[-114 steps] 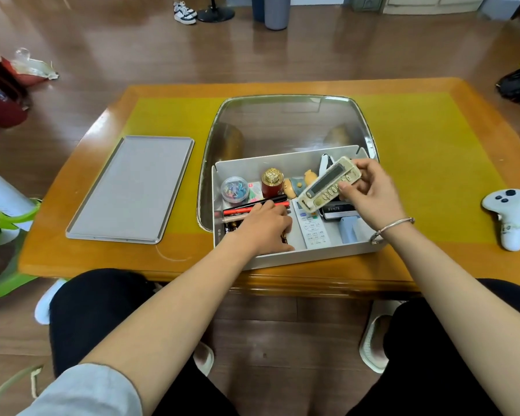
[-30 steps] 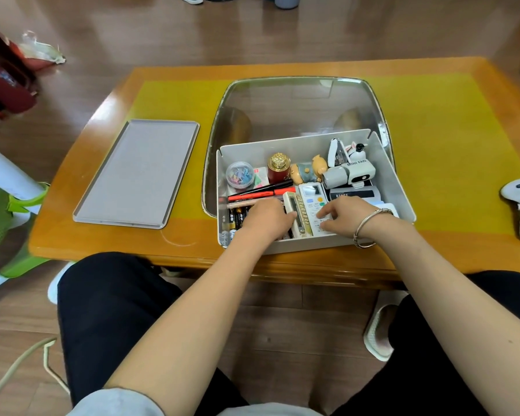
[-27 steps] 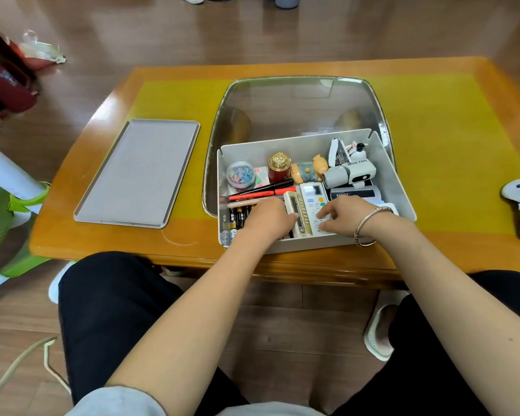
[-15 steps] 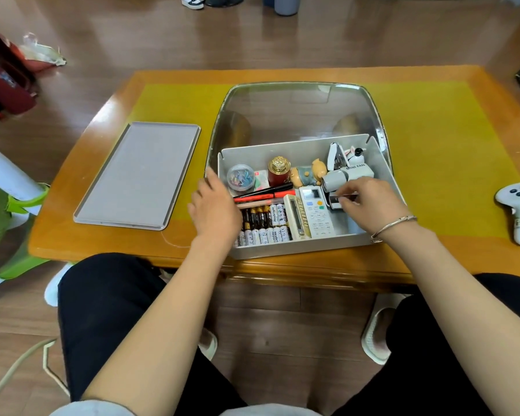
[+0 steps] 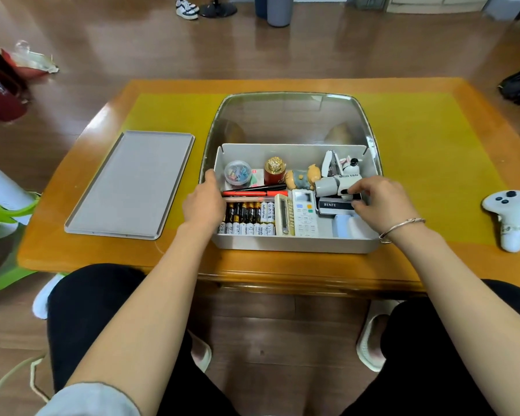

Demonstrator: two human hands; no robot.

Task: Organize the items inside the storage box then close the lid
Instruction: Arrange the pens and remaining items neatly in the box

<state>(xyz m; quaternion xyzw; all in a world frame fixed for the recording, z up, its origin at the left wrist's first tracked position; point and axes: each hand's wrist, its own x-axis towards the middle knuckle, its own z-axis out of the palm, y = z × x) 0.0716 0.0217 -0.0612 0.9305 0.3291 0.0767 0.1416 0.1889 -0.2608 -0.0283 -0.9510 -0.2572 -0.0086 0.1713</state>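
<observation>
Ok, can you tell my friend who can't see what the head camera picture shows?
Two hands tidy an open grey storage box on a wooden table: left hand at its left wall, right hand touching a mini fan. Its lid lies alongside.

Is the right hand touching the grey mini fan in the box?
Touching. The head view shows the right hand with its fingertips on the mini fan.

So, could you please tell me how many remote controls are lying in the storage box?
2. A beige remote lies beside the batteries; a white remote lies against its right side. Others may be hidden under the right hand.
</observation>
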